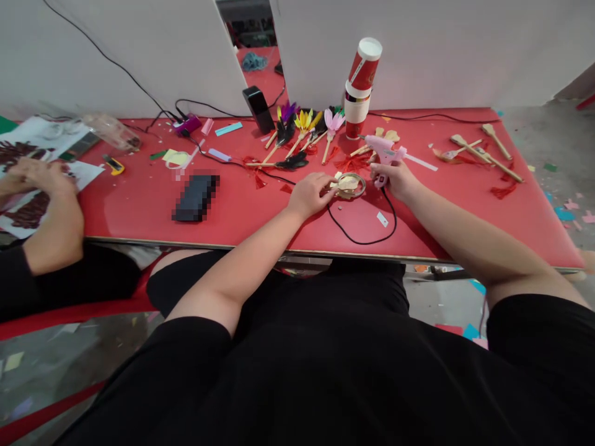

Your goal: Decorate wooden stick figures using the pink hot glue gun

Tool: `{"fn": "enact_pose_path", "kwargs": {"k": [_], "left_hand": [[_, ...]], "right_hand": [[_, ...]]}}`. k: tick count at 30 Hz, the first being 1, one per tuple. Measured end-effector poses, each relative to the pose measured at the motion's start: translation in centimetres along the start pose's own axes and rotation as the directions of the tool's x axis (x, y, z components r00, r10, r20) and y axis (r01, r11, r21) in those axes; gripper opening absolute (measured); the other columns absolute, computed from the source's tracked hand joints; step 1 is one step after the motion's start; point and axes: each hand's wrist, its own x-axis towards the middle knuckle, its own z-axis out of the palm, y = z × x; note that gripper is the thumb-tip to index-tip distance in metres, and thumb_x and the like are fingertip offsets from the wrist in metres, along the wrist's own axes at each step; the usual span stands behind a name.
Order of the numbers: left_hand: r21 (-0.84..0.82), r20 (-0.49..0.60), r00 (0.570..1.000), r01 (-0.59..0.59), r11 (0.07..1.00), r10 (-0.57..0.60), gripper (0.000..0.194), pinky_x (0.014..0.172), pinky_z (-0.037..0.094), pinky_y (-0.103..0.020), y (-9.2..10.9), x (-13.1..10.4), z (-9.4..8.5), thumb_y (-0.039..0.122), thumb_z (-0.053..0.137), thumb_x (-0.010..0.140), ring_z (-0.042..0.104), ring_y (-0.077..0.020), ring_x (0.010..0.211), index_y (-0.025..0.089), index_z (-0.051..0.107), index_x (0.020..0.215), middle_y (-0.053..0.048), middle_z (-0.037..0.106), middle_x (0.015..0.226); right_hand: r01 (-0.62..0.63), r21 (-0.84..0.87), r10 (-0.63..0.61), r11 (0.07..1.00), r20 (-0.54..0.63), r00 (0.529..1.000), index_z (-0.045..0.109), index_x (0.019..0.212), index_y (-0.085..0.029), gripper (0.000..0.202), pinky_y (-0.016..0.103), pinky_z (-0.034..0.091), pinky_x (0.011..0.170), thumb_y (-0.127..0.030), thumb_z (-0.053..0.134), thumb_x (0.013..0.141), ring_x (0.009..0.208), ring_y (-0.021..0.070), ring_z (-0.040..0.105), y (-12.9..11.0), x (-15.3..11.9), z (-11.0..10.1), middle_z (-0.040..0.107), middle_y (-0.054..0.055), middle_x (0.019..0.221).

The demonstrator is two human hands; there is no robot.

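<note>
My right hand (396,178) grips a pink glue gun (383,150) over the red table (465,210), its nozzle pointing left and its black cord (367,238) looping toward the front edge. My left hand (310,193) rests on the table with its fingertips on a small ring-shaped piece (349,184) holding a tan cutout. The two hands are close together, with the ring between them.
Feathered sticks (302,133) and red tassels lie behind the ring. Stacked paper cups (361,87) stand at the back, wooden spoons (483,152) to the right. A dark phone (195,197) lies left of centre. Another person's hands (32,179) work on paper at far left.
</note>
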Motion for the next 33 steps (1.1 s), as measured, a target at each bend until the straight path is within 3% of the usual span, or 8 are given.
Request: {"fn": "enact_pose_path", "kwargs": {"k": [4, 10, 15, 21, 26, 29, 31, 33], "left_hand": [[-0.014, -0.042, 0.996, 0.072, 0.997, -0.072, 0.038, 0.095, 0.055, -0.041, 0.6, 1.2, 0.7, 0.051, 0.060, 0.110, 0.071, -0.0279, 0.102, 0.018, 0.080, 0.112, -0.012, 0.078, 0.103], [-0.045, -0.054, 0.992, 0.110, 0.993, -0.113, 0.038, 0.093, 0.055, -0.040, 1.9, 2.2, 0.6, 0.052, 0.062, 0.110, 0.071, -0.0270, 0.104, 0.022, 0.084, 0.113, -0.011, 0.079, 0.107], [-0.051, -0.040, 0.985, 0.166, 0.985, -0.168, 0.032, 0.094, 0.055, -0.042, 2.8, 1.9, 0.1, 0.050, 0.066, 0.109, 0.070, -0.0262, 0.103, 0.026, 0.086, 0.112, -0.009, 0.080, 0.107], [-0.067, -0.029, 0.986, 0.161, 0.985, -0.163, 0.033, 0.094, 0.055, -0.041, 2.6, 1.6, -0.2, 0.050, 0.065, 0.109, 0.070, -0.0245, 0.100, 0.025, 0.087, 0.113, -0.009, 0.079, 0.104], [-0.046, -0.002, 0.986, 0.167, 0.985, -0.167, 0.033, 0.099, 0.054, -0.044, 2.9, 2.7, -0.5, 0.048, 0.065, 0.110, 0.071, -0.0271, 0.109, 0.026, 0.083, 0.125, -0.010, 0.079, 0.115], [0.046, -0.109, 0.978, 0.185, 0.982, -0.179, 0.053, 0.108, 0.052, -0.054, 4.8, -0.5, -2.0, 0.050, 0.073, 0.104, 0.068, -0.0354, 0.130, 0.028, 0.067, 0.153, -0.015, 0.073, 0.141], [0.052, -0.201, 0.964, 0.191, 0.980, -0.177, 0.064, 0.109, 0.054, -0.057, 6.2, -5.6, -4.0, 0.041, 0.077, 0.101, 0.069, -0.0357, 0.131, 0.037, 0.057, 0.162, -0.014, 0.072, 0.142], [0.076, -0.263, 0.952, 0.182, 0.980, -0.156, 0.072, 0.097, 0.060, -0.056, 6.4, -12.0, -6.9, 0.030, 0.080, 0.095, 0.075, -0.0327, 0.110, 0.053, 0.056, 0.159, -0.007, 0.077, 0.118]], "right_hand": [[0.017, -0.048, -0.018, 0.999, -0.012, 1.000, 0.068, 0.104, -0.028, 0.048, 0.031, 0.055, 0.054, -0.033, 0.098, 0.068, 0.077, 0.0202, 0.068, 0.1, 0.6, 0.2, 0.070, 0.003, 0.095], [-0.023, 0.074, 0.030, 0.997, -0.100, 0.995, 0.065, 0.106, -0.029, 0.052, 0.029, 0.059, 0.056, -0.034, 0.100, 0.068, 0.071, 0.0158, 0.064, 0.7, -1.1, 0.5, 0.069, -0.002, 0.089], [-0.074, 0.096, 0.081, 0.993, -0.070, 0.994, 0.061, 0.106, -0.029, 0.053, 0.031, 0.058, 0.054, -0.029, 0.098, 0.068, 0.062, 0.0141, 0.058, 0.5, -1.4, 0.8, 0.067, -0.002, 0.086], [-0.117, 0.141, 0.129, 0.983, -0.078, 0.989, 0.059, 0.105, -0.028, 0.055, 0.033, 0.065, 0.068, -0.027, 0.097, 0.066, 0.071, 0.0154, 0.066, 0.3, -1.6, 1.4, 0.068, -0.003, 0.090], [-0.167, 0.163, 0.184, 0.972, -0.096, 0.978, 0.062, 0.104, -0.026, 0.055, 0.030, 0.062, 0.067, -0.023, 0.097, 0.062, 0.068, 0.0135, 0.066, -0.1, -1.9, 1.4, 0.070, -0.004, 0.086], [-0.160, 0.143, 0.173, 0.977, -0.084, 0.981, 0.065, 0.101, -0.025, 0.049, 0.030, 0.060, 0.067, -0.021, 0.097, 0.063, 0.066, 0.0132, 0.067, -0.5, -2.2, 1.4, 0.070, -0.004, 0.082], [-0.165, 0.108, 0.173, 0.980, -0.071, 0.982, 0.066, 0.097, -0.025, 0.044, 0.028, 0.057, 0.062, -0.022, 0.097, 0.066, 0.065, 0.0131, 0.066, -0.6, -2.4, 1.4, 0.069, -0.004, 0.080], [-0.181, 0.094, 0.188, 0.979, -0.071, 0.980, 0.066, 0.096, -0.025, 0.043, 0.027, 0.054, 0.056, -0.023, 0.097, 0.066, 0.064, 0.0138, 0.065, -0.6, -2.5, 1.3, 0.069, -0.003, 0.079]]}}
